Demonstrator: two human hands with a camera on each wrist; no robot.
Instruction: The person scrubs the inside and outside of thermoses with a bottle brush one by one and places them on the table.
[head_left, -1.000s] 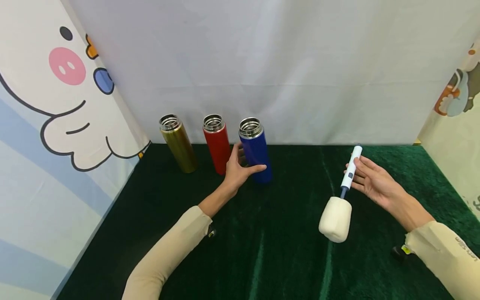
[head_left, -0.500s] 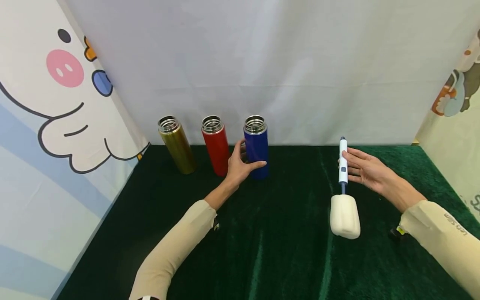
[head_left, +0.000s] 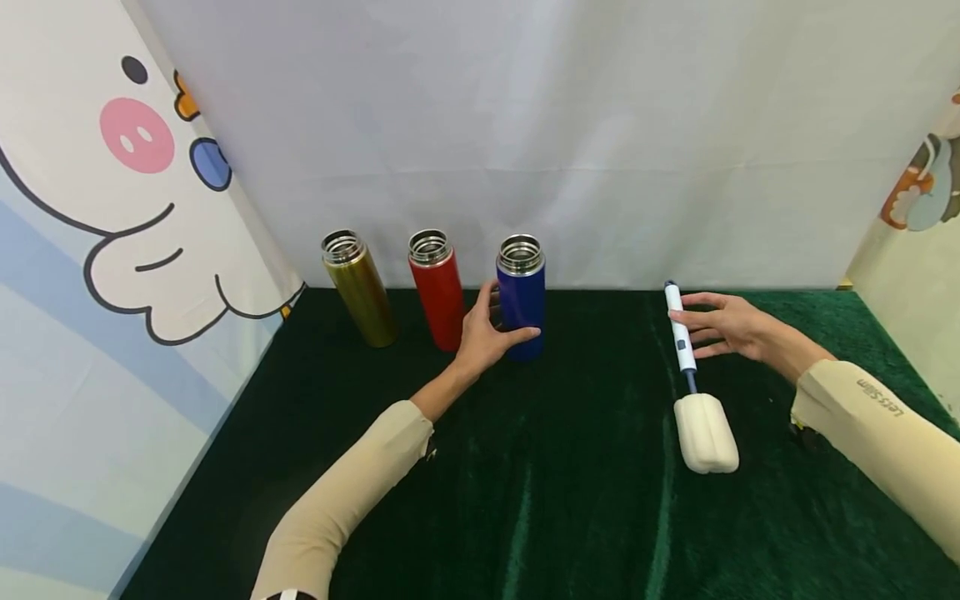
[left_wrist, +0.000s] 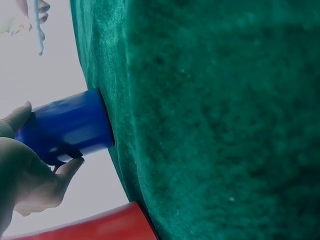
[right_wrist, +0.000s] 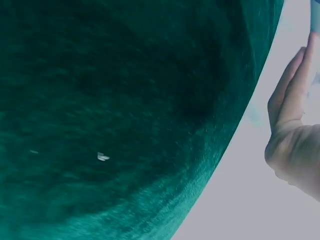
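Note:
With fingers and thumb curled round it, my left hand grips a blue bottle that stands upright and lidless, its steel mouth upward. In the left wrist view the blue bottle has its base against the green cloth, or very close to it. My right hand pinches the white handle of a bottle brush, whose white sponge head hangs down toward me. A red bottle stands just left of my left hand, and a gold bottle farther left; both are lidless.
Dark green cloth covers the table. A white curtain rises along the back edge. Cartoon-printed cloth walls the left side, and another printed panel stands on the right.
The blue bottle has shifted a little right, away from the red one, in my left hand. My right hand has moved left and tilted the brush, its sponge head swinging right.

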